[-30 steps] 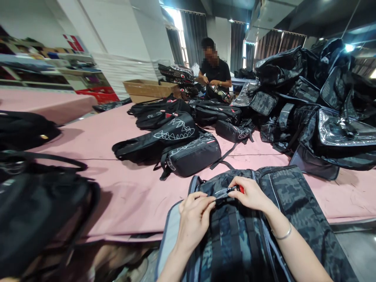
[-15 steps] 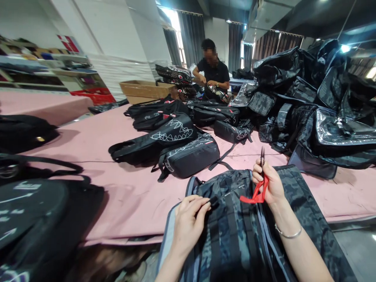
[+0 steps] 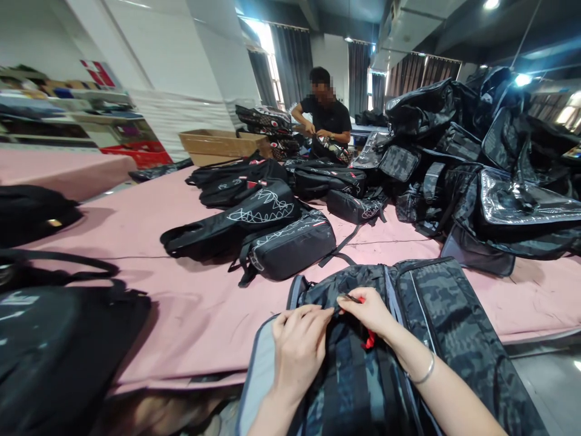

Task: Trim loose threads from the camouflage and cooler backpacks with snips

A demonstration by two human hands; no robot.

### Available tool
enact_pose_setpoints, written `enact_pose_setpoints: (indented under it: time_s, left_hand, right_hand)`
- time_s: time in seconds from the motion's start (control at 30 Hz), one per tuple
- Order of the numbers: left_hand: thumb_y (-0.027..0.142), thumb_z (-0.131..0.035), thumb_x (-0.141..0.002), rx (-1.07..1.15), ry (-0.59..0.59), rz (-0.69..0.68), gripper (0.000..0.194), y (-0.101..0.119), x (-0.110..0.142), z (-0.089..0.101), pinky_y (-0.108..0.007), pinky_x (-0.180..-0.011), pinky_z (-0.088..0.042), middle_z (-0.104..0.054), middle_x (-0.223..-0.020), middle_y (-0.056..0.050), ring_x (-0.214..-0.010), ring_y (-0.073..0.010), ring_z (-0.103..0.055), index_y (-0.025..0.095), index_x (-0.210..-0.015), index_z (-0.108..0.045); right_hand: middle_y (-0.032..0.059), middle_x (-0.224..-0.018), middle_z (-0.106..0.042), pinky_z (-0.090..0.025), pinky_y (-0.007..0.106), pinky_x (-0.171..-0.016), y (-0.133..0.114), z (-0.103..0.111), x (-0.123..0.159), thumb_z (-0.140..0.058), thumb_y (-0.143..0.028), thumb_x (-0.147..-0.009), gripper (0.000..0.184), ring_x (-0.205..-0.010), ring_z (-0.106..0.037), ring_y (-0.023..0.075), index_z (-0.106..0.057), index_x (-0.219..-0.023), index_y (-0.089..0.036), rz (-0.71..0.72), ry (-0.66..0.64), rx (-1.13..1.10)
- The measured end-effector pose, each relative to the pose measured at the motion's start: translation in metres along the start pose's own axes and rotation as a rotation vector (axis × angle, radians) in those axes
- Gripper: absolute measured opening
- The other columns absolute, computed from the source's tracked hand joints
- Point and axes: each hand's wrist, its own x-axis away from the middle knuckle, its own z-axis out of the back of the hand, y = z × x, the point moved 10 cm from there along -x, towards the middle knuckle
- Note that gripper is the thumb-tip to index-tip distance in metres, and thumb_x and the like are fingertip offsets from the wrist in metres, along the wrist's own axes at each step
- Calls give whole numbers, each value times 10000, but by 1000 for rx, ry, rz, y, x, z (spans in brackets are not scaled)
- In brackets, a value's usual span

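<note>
A dark camouflage backpack (image 3: 376, 363) lies unfolded in front of me, its side panel (image 3: 454, 315) spread to the right. On its upper part, my left hand (image 3: 302, 339) pinches a bit of black strap, mostly hidden by the fingers. My right hand (image 3: 370, 312) is closed around small dark thread snips (image 3: 351, 298) with a red ribbon (image 3: 368, 342) hanging below the palm. The snips' tips are close to the left fingertips; whether they touch the strap is hidden.
Black backpacks with white line drawings (image 3: 290, 242) lie on the pink-covered table (image 3: 181, 303). More black bags (image 3: 68, 345) sit at the left. Camouflage bags (image 3: 476, 163) are heaped at the right. Beyond an open cardboard box (image 3: 222, 145), another person (image 3: 327, 115) handles a bag.
My right hand has come down and left, bringing the snips from above the backpack to my left fingertips. My left hand keeps its pinch on the strap. The view has shifted slightly.
</note>
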Motion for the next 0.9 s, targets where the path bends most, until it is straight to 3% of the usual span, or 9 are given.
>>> enact_pose_setpoints:
  time_s: [0.2, 0.3, 0.4, 0.5, 0.57, 0.7, 0.9]
  left_hand:
    - [346, -472, -841, 404, -144, 343, 300, -37, -4, -16, -346, -840, -437, -674, -1005, -60, -936, -198, -601, 230, -1073, -622]
    - [384, -549, -774, 582, -190, 489, 223, -49, -7, -23, -326, -810, -443, -681, -903, -42, -869, -201, -602, 225, -847, -688]
    - [385, -666, -658, 705, -127, 703, 187, -65, -1, -23, -284, -710, -429, -646, -706, -10, -716, -178, -572, 199, -637, -656]
    - [396, -658, -657, 765, 2, 840, 222, -75, 7, -17, -245, -641, -409, -599, -630, 14, -641, -141, -524, 180, -617, -625]
    - [415, -645, -661, 797, 73, 881, 254, -79, 11, -14, -233, -606, -405, -571, -601, 19, -608, -127, -500, 168, -612, -608]
    - [447, -659, -622, 882, 167, 954, 304, -83, 16, -11, -235, -594, -422, -569, -605, 2, -602, -125, -494, 148, -606, -605]
    - [440, -686, -589, 951, 194, 998, 311, -79, 18, -10, -223, -552, -408, -556, -578, 4, -567, -112, -473, 140, -585, -602]
  right_hand:
    - [-38, -573, -474, -328, 222, -538, -14, -7, 0, -561, -322, -725, 196, -549, -399, 93, -571, -612, -162, 97, -40, -80]
    - [-34, -584, -490, -341, 226, -542, -19, -13, 1, -574, -298, -722, 157, -558, -413, 100, -581, -633, -169, 125, -57, -89]
    - [-30, -616, -521, -380, 231, -568, -19, -9, 2, -601, -286, -712, 126, -580, -466, 109, -576, -669, -171, 127, -12, -99]
    - [10, -840, -605, -434, 261, -702, -28, 6, 6, -620, -247, -718, 206, -755, -552, 145, -585, -912, -187, 211, 99, -16]
    - [31, -931, -611, -431, 284, -775, -42, 14, 12, -577, -217, -770, 217, -850, -558, 160, -577, -986, -205, 330, 170, 102]
    - [54, -880, -615, -435, 312, -756, -66, 19, 29, -507, -182, -836, 132, -836, -565, 179, -596, -930, -205, 550, 266, 278]
    - [63, -864, -607, -448, 338, -733, -80, 7, 40, -494, -187, -851, 141, -823, -566, 191, -584, -958, -203, 691, 237, 375]
